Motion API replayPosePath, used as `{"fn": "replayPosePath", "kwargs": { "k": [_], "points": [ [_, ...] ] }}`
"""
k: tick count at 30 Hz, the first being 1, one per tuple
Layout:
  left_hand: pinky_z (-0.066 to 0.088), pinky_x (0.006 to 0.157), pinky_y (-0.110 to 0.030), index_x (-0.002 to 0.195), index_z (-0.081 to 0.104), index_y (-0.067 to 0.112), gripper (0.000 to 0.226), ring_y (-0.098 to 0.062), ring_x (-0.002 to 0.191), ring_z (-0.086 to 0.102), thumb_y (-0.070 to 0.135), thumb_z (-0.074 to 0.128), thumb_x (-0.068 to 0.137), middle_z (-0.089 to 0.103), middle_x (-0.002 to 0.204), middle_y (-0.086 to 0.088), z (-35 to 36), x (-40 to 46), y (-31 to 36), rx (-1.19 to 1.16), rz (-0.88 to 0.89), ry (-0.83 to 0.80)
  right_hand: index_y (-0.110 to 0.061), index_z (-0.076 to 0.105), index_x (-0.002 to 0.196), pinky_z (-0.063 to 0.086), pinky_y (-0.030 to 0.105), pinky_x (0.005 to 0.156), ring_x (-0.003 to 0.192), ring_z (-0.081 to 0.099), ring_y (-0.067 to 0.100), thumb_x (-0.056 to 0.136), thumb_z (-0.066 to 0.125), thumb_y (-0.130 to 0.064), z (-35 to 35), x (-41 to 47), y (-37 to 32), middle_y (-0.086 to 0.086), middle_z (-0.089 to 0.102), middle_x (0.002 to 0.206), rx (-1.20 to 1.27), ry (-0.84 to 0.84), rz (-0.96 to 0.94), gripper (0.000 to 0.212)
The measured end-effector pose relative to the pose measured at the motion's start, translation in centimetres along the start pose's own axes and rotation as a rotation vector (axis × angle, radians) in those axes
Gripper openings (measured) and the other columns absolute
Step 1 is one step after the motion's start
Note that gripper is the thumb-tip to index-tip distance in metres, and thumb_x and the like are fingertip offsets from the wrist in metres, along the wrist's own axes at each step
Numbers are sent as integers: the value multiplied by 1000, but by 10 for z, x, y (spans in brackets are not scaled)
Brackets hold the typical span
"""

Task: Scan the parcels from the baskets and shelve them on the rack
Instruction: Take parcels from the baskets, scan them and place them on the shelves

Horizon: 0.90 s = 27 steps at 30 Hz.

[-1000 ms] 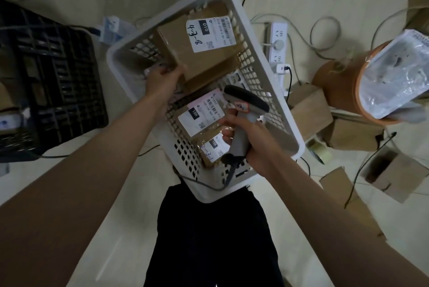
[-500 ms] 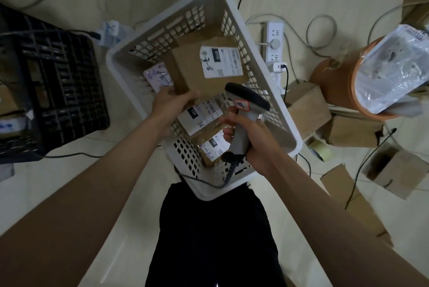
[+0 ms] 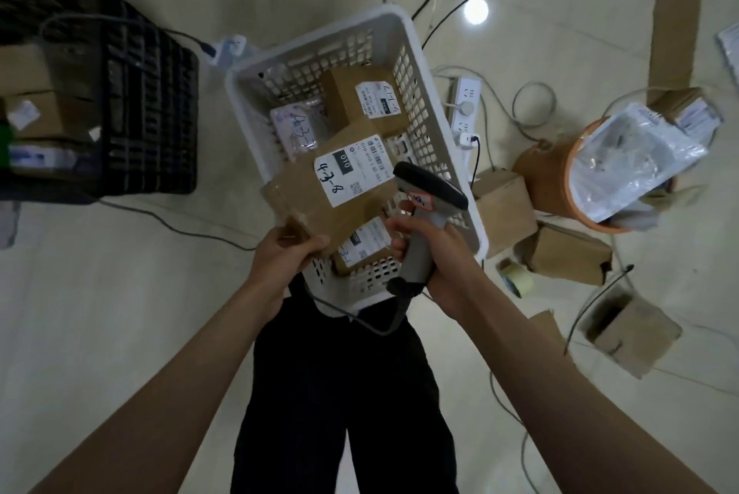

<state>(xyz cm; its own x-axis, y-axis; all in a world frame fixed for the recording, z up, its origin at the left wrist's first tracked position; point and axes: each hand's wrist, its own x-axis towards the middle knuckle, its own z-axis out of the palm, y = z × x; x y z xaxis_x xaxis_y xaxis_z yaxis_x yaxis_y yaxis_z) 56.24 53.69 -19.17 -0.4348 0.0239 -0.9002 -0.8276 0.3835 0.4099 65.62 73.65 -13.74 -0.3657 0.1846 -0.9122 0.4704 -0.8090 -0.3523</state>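
Brown cardboard fills the grasp of the left hand [image 3: 290,251], whose fingers [image 3: 316,242] are clenched round the near corner of a flat brown cardboard parcel with a white shipping label [image 3: 320,197], thumb on top. The right hand [image 3: 434,253] wraps the grey grip of a grey-and-black handheld barcode scanner [image 3: 424,221], fingers tight on the handle, its cable trailing off toward 6 o'clock. From the scanner's black head the parcel's label lies just beside it at about 9 o'clock; the parcel's long axis runs from the left hand at 7 o'clock up toward 1 o'clock, label face up. My judgement is that the coming scan depends on the scanner window facing that label, and the right hand is the nearer one to it. The held parcel hovers over the near half of a white perforated plastic basket [image 3: 440,125] standing on the pale tiled floor. Deeper in the basket, toward 12 o'clock, rests a smaller brown box with a label [image 3: 360,101], a clear plastic-wrapped packet with handwriting [image 3: 296,125] beside it at 9 o'clock, and another labelled box [image 3: 362,249] mostly hidden beneath the held parcel. The scanner's window cannot be seen, label print is too small to read, and no rack is in view.
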Motion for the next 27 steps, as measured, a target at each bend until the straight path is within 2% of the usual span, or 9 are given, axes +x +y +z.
{"fn": "replayPosePath", "kwargs": {
  "k": [2,4,6,8,11,17,20,24,27],
  "points": [
    [56,87,-23,117,63,13,47,-15,100,72,15,87,76,74,111,-1,-8,-31,-11,-51,0,3,0,59,129,52,30,64,64,59,18,96,66,-4,0,-27,2,14,71,94,-22,-11,-3,35],
    [56,78,-19,114,65,15,46,-12,96,74,14,88,74,76,107,0,-17,-68,-19,-101,5,21,-2,61,125,52,28,62,61,57,17,96,64,-3,3,-58,3,15,71,93,-37,-31,-8,29],
    [56,69,-18,114,64,12,49,-15,93,74,12,89,72,76,106,-4,-27,-107,-23,-161,-2,55,-5,65,118,52,26,58,58,57,15,96,64,-1,10,-91,0,15,73,91,-67,-65,-18,22],
    [56,67,-19,117,61,9,56,-17,93,73,11,90,70,75,108,-8,-38,-144,-24,-202,-7,91,-7,66,113,52,26,55,55,56,15,95,64,-1,23,-123,-7,14,75,92,-130,-92,-40,19],
    [54,77,-23,116,60,10,56,-18,99,71,11,91,69,74,108,-7,-60,-196,-18,-253,17,109,-10,68,106,53,31,58,62,57,20,94,67,-5,57,-171,-25,13,76,96,-231,-120,-91,13],
    [56,93,-34,111,63,16,51,-21,99,70,8,90,69,75,105,-6,-129,-288,-3,-336,156,164,-16,75,93,47,28,57,57,55,13,90,68,-4,150,-279,-35,8,72,86,-311,-316,-228,14],
    [56,95,-37,110,64,16,57,-24,101,70,10,93,62,75,105,-9,-176,-346,0,-424,232,209,-7,68,109,44,26,56,57,52,13,91,65,-1,200,-344,-22,9,73,93,-413,-427,-266,19],
    [54,100,-43,111,61,12,70,-28,106,68,21,89,48,72,110,-13,-240,-431,-5,-546,344,296,-2,63,119,45,25,54,55,52,12,91,66,-2,259,-438,3,14,73,97,-541,-599,-326,29],
    [50,105,-47,115,58,8,73,-31,111,66,20,88,49,70,111,-13,-284,-492,-17,-608,438,373,1,65,116,45,25,51,56,51,14,82,73,-8,297,-511,25,19,64,95,-646,-733,-375,37]
  ]
}}
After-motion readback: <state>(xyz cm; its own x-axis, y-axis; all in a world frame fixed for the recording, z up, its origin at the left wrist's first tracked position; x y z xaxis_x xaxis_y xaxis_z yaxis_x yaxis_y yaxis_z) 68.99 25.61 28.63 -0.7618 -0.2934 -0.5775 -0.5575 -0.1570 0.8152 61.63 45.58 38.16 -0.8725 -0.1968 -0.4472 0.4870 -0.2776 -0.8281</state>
